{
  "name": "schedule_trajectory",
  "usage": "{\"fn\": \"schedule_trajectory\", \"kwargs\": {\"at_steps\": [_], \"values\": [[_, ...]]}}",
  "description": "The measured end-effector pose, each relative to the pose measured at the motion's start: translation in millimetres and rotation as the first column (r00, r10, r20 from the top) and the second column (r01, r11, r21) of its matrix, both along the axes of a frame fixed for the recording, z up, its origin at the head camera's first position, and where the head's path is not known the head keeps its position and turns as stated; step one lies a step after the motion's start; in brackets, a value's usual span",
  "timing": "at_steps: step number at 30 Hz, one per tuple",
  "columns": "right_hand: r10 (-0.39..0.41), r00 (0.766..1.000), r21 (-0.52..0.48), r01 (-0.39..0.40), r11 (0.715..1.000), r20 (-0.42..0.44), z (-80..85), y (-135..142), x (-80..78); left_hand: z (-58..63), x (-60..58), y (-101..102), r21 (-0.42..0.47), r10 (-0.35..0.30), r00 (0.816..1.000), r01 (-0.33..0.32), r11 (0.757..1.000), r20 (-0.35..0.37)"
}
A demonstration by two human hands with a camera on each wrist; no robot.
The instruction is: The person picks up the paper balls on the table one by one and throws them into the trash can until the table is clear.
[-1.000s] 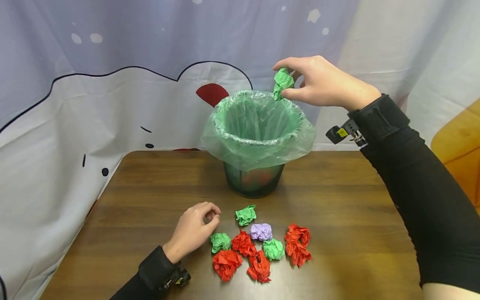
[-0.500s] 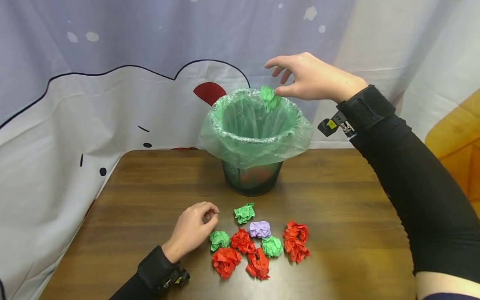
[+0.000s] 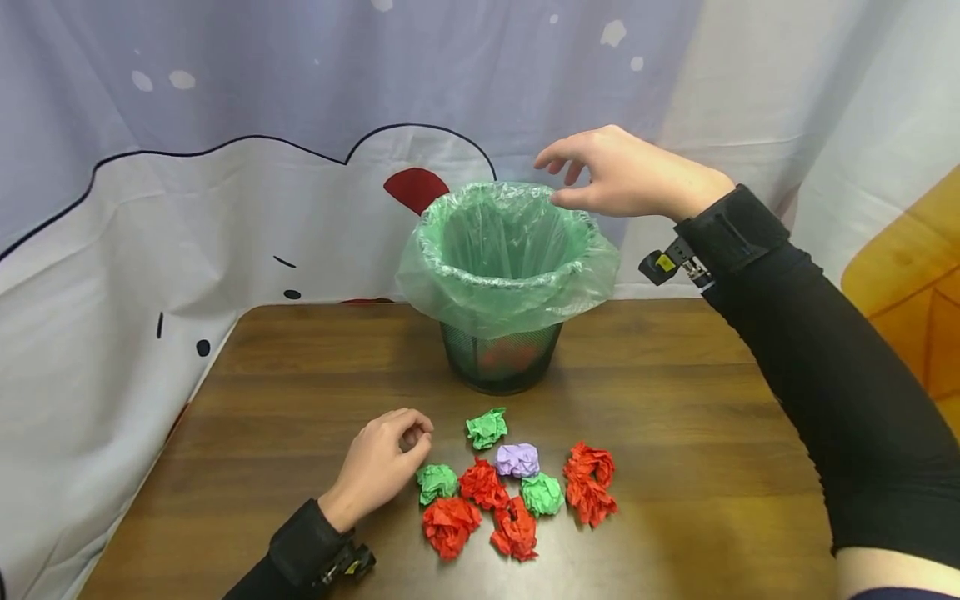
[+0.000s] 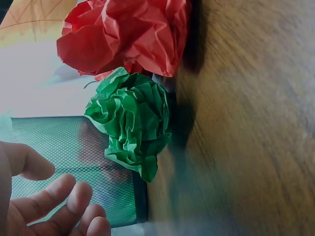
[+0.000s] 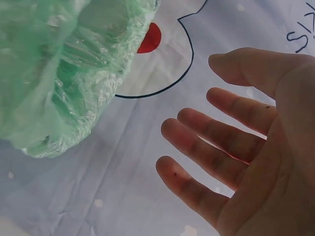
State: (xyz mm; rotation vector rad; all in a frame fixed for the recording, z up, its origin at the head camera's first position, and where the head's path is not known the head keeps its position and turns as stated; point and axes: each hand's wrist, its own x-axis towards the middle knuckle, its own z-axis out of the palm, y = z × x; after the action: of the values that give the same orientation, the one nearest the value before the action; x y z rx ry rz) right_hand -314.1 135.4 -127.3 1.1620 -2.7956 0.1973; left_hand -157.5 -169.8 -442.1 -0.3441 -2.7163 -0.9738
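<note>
In the head view my right hand (image 3: 626, 177) hovers at the back right rim of a wastebasket (image 3: 501, 354) lined with a green plastic bag (image 3: 510, 304). Its fingers are spread and hold nothing, as the right wrist view also shows. My left hand (image 3: 378, 462) rests on the table with loosely bent fingers and nothing in them. Just right of it lies a green crumpled paper ball (image 3: 437, 483), with a red paper ball (image 3: 452, 527) in front. A purple paper ball (image 3: 517, 460) sits amid other red and green ones. Reddish paper shows through the basket's mesh.
A green paper ball (image 3: 487, 427) lies between the basket and the cluster. Red crumpled paper (image 3: 590, 483) lies at the cluster's right. Behind the wooden table (image 3: 697, 433) hangs a printed curtain (image 3: 300, 75). A yellow-orange shape (image 3: 911, 292) shows at the right edge.
My right hand has let go of a green paper ball, which dropped into the lined basket and is out of sight. The right fingers have spread. My left hand has stayed in place.
</note>
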Motion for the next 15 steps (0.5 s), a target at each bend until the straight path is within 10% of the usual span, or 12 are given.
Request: {"fn": "schedule_trajectory", "kwargs": {"at_steps": [15], "values": [[0.065, 0.991, -0.07, -0.073, 0.995, -0.113, -18.9, 35.6, 33.7, 2.1, -5.0, 0.4, 0.003, -0.013, 1.0, 0.013, 1.0, -0.023]]}}
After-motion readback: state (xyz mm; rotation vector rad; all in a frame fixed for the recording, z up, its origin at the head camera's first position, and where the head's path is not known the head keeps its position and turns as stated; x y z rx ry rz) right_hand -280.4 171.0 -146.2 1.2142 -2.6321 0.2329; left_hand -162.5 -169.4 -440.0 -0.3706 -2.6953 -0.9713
